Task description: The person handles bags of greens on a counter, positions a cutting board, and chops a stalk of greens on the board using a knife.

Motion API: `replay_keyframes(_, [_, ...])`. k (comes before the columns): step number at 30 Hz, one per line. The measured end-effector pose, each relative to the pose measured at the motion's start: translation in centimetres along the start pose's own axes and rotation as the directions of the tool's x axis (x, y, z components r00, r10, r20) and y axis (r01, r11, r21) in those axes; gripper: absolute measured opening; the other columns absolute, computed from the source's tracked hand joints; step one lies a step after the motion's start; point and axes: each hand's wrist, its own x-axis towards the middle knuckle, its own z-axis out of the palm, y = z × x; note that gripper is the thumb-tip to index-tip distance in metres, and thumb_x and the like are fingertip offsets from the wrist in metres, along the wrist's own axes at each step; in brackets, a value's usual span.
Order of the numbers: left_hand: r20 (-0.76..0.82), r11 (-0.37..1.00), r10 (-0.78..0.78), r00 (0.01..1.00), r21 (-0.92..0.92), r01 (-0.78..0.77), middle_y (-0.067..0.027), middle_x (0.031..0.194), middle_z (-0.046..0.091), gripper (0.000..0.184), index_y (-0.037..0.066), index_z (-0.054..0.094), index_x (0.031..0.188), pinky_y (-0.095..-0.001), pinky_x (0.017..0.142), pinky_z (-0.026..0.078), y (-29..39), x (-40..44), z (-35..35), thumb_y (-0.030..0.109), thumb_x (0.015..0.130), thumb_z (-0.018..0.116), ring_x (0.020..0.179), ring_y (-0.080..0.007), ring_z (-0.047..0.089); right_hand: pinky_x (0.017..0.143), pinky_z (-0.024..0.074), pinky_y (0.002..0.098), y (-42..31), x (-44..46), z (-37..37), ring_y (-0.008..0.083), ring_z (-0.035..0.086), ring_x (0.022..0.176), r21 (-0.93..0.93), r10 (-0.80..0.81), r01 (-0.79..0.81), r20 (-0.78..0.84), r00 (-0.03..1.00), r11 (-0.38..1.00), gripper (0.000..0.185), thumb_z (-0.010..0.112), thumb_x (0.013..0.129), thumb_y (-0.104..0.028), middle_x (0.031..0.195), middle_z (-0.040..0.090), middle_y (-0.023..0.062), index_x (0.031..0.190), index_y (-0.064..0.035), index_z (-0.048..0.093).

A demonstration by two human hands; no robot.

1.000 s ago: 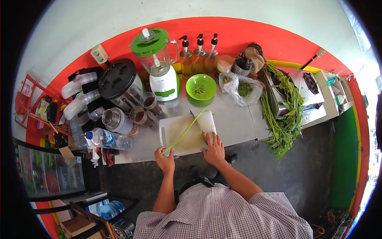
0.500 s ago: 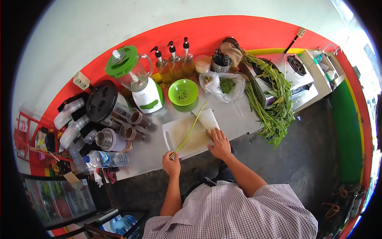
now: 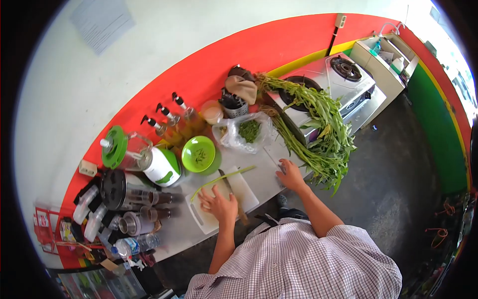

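Note:
My left hand (image 3: 219, 204) is over the white cutting board (image 3: 213, 225) with its fingers spread and nothing gripped. Just beyond those fingers, a long green stem (image 3: 239, 171) lies across the board. A knife (image 3: 242, 215) rests on the board to the right of this hand, its handle sticking out past the near edge. My right hand (image 3: 292, 176) is open above the counter's front edge, beside the large bunch of leafy green stalks (image 3: 323, 159). A small gap shows between its fingers and the stalks.
A green bowl (image 3: 215, 164) with cut pieces and a plastic bag (image 3: 264, 142) of chopped greens stand behind the board. A blender (image 3: 162, 167), pump bottles (image 3: 169, 117), cups and a water bottle (image 3: 134, 245) fill the left side. The gas stove (image 3: 343, 89) is at right.
My left hand has let go of the stem, which now lies on the board. My right hand has left the knife handle and moved right toward the leafy stalks. The view has turned right.

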Motion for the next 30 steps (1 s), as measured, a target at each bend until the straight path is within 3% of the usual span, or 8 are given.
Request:
replay_keyframes(2, [0.017,0.993,0.099,0.995,-0.073,-0.098,-0.0227,0.146,0.039,0.057,0.011,0.053,0.128,-0.0603,0.107,0.030,3.1,1.3,1.3,0.021,0.077,0.078,0.140,-0.0410,0.033,0.099,0.0467,0.0457,1.7,1.4,-1.8,0.0395,0.058,0.116,-0.011,-0.029,0.028,-0.095,0.995,1.000,0.054,0.074,0.083,-0.019,0.122,0.064,0.0204,0.132,-0.0045,0.055])
replay_keyframes(4, [0.049,0.828,0.431,0.901,-0.417,-0.373,-0.0182,0.139,0.048,0.055,0.010,0.054,0.127,-0.0553,0.105,0.036,6.0,2.8,4.2,0.017,0.078,0.076,0.134,-0.0395,0.043,0.099,0.0467,0.0461,2.2,2.0,-3.6,0.0399,0.057,0.117,-0.037,-0.033,0.029,-0.127,0.991,0.999,0.053,0.073,0.083,-0.016,0.123,0.063,0.0204,0.132,-0.0053,0.056])
replay_keyframes(7, [0.114,0.675,0.578,0.808,-0.624,-0.394,-0.0140,0.130,0.054,0.053,0.009,0.055,0.127,-0.0499,0.102,0.041,12.0,3.9,8.7,0.014,0.078,0.075,0.126,-0.0381,0.049,0.091,0.0512,0.0484,2.0,2.8,-6.3,0.0406,0.061,0.110,-0.169,-0.022,-0.001,-0.135,0.991,0.986,0.050,0.072,0.082,-0.013,0.121,0.061,0.0191,0.129,-0.0074,0.057])
replay_keyframes(16, [0.297,0.835,0.459,0.837,-0.466,-0.292,-0.0184,0.136,0.045,0.087,0.001,0.042,0.144,-0.0503,0.097,0.046,23.4,5.5,14.6,0.024,0.072,0.084,0.123,-0.0393,0.048,0.070,0.0553,0.0482,4.9,4.2,-5.5,0.0359,0.066,0.088,-0.496,-0.164,0.059,-0.171,0.971,0.867,0.038,0.065,0.078,-0.007,0.101,0.054,0.0136,0.115,-0.0077,0.054])
replay_keyframes(21, [0.229,0.838,0.364,0.903,-0.505,-0.210,-0.0187,0.121,0.057,0.060,0.003,0.056,0.128,-0.0504,0.093,0.048,24.3,6.6,16.8,0.019,0.075,0.080,0.112,-0.0399,0.054,0.062,0.0546,0.0495,6.8,4.4,-5.8,0.0367,0.066,0.079,-0.489,-0.175,0.064,-0.185,0.967,0.870,0.027,0.062,0.083,-0.008,0.098,0.056,0.0147,0.108,-0.0063,0.052])
replay_keyframes(23, [0.268,0.841,0.386,0.883,-0.495,-0.218,-0.0186,0.107,0.063,0.031,0.002,0.065,0.107,-0.0487,0.090,0.050,24.4,7.0,17.1,0.014,0.079,0.073,0.105,-0.0395,0.058,0.061,0.0547,0.0500,7.0,4.5,-6.1,0.0378,0.067,0.075,-0.463,-0.198,0.094,-0.182,0.963,0.882,0.030,0.061,0.084,-0.008,0.096,0.058,0.0153,0.113,-0.0071,0.053])
replay_keyframes(26, [0.262,0.854,0.336,0.905,-0.489,-0.175,-0.0190,0.100,0.065,0.017,0.000,0.066,0.094,-0.0482,0.086,0.052,24.5,7.0,17.7,0.013,0.083,0.067,0.100,-0.0394,0.061,0.060,0.0547,0.0504,7.1,4.4,-6.6,0.0386,0.067,0.074,-0.412,-0.195,0.102,-0.191,0.962,0.905,0.033,0.060,0.085,-0.009,0.098,0.058,0.0159,0.118,-0.0076,0.052])
replay_keyframes(30, [0.268,0.872,0.348,0.898,-0.445,-0.205,-0.0202,0.101,0.065,0.020,-0.001,0.065,0.096,-0.0504,0.083,0.053,23.1,6.8,17.1,0.016,0.085,0.064,0.097,-0.0406,0.063,0.061,0.0551,0.0516,7.5,4.6,-6.6,0.0399,0.067,0.073,-0.376,-0.181,0.094,-0.205,0.962,0.922,0.035,0.060,0.086,-0.009,0.099,0.059,0.0163,0.120,-0.0082,0.052])
